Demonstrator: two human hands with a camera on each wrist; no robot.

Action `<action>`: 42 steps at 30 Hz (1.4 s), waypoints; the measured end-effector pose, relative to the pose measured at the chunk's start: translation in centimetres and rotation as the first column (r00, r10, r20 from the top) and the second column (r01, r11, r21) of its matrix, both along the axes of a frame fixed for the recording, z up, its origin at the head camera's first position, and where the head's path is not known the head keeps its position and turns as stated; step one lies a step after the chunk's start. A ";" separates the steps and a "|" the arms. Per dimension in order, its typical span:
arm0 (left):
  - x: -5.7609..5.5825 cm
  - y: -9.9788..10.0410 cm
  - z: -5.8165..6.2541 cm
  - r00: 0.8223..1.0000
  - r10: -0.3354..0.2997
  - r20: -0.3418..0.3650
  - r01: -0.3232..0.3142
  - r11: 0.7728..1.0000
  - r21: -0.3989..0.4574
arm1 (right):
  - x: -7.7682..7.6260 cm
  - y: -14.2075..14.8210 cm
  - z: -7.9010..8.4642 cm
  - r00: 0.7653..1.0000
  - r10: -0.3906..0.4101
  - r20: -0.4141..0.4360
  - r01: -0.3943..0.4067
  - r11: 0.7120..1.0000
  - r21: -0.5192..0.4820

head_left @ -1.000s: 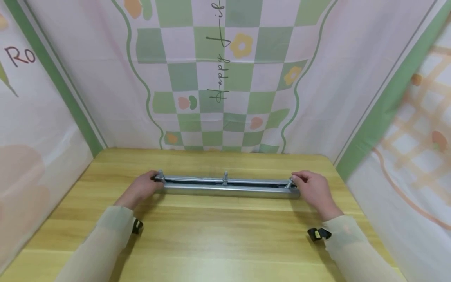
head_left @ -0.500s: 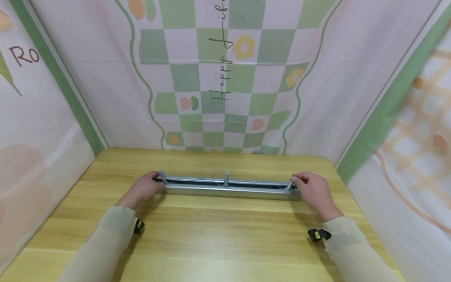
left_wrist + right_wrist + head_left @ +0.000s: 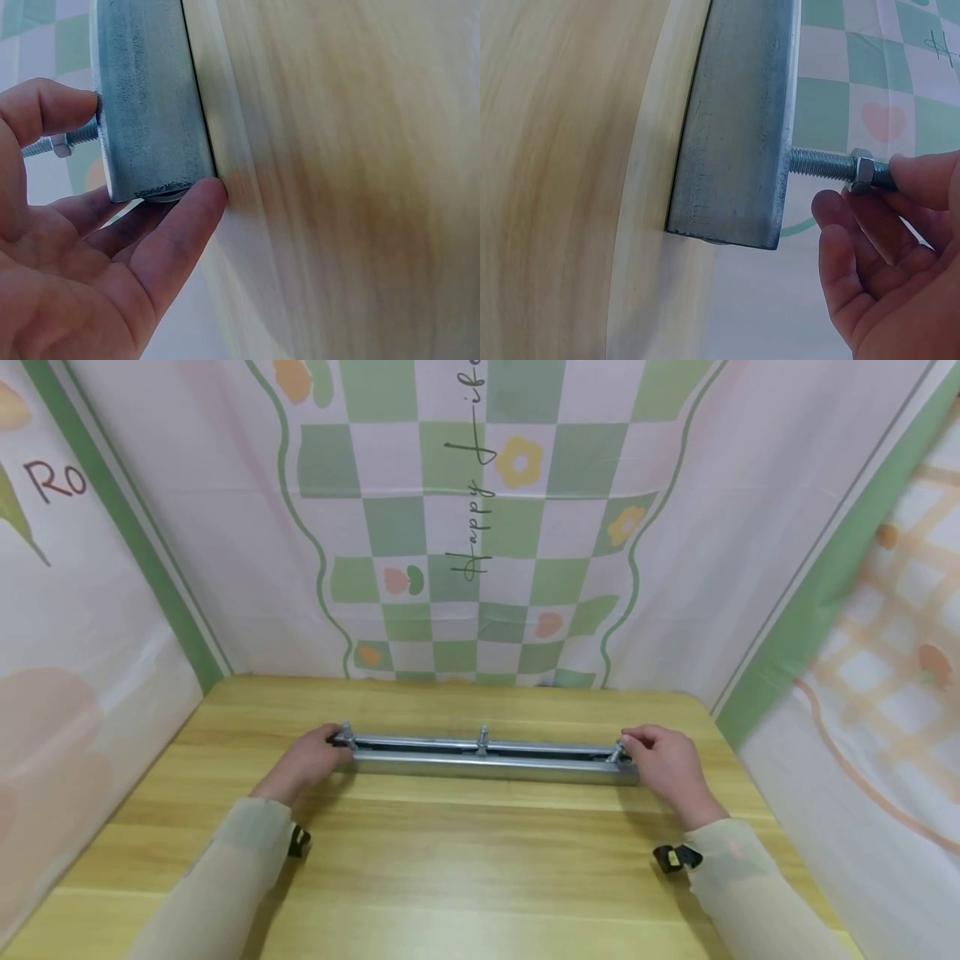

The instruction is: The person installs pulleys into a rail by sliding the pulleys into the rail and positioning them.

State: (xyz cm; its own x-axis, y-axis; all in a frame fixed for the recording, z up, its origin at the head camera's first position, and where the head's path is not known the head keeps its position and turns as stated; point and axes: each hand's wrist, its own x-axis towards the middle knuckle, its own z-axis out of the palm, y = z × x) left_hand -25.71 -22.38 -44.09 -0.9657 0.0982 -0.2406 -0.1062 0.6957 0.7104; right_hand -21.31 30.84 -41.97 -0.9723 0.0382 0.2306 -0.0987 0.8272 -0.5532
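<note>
A slotted steel channel (image 3: 487, 768) lies crosswise on the wooden table. Three threaded bolts with nuts stick up from its slot: a left bolt (image 3: 347, 737), a middle bolt (image 3: 483, 742) and a right bolt (image 3: 618, 750) that leans. My left hand (image 3: 306, 760) grips the channel's left end, thumb at the top edge near the bolt and fingers against the end, as the left wrist view shows. With the fingertips of my right hand (image 3: 670, 768) I pinch the tip of the right bolt, above its hex nut (image 3: 862, 171). The channel hides the bolt's lower end.
The wooden table (image 3: 480, 868) has a back edge just behind the channel. Printed cloth (image 3: 510, 527) hangs behind it and on both sides. Black wrist straps (image 3: 677, 858) show at both cuffs.
</note>
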 end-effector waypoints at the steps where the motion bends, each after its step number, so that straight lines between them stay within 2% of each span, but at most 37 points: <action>1: 0.0 0.0 0.0 1.000 0.000 -0.001 0.000 1.000 0.000 | 0.0 0.0 0.0 1.000 0.000 -0.001 0.000 1.000 0.001; 8: 0.0 0.0 0.0 1.000 0.010 0.004 -0.011 1.000 0.023 | 0.1 -0.3 0.1 1.000 0.000 0.005 0.000 1.000 -0.004; 17: 0.0 0.2 0.5 1.000 -0.013 -0.005 0.013 1.000 0.012 | 0.2 -0.4 0.2 1.000 -0.008 0.001 0.008 1.000 -0.008; 30: 0.0 0.5 0.4 1.000 -0.021 -0.002 0.021 1.000 -0.003 | 0.5 -0.6 0.2 1.000 -0.012 -0.014 0.011 1.000 -0.007; 36: 0.2 0.2 1.4 0.995 -0.095 0.010 0.095 0.995 -0.002 | 0.5 -0.6 0.5 1.000 0.009 -0.007 -0.009 1.000 -0.005; 39: 0.6 -0.2 1.8 0.991 -0.124 0.042 0.125 0.992 -0.025 | 0.7 -0.7 0.8 0.999 0.033 0.020 -0.032 0.999 -0.027; 42: 1.1 -0.5 2.4 0.992 -0.113 0.057 0.117 0.990 -0.078 | 0.9 -0.7 1.1 0.998 0.051 0.035 -0.050 0.997 -0.052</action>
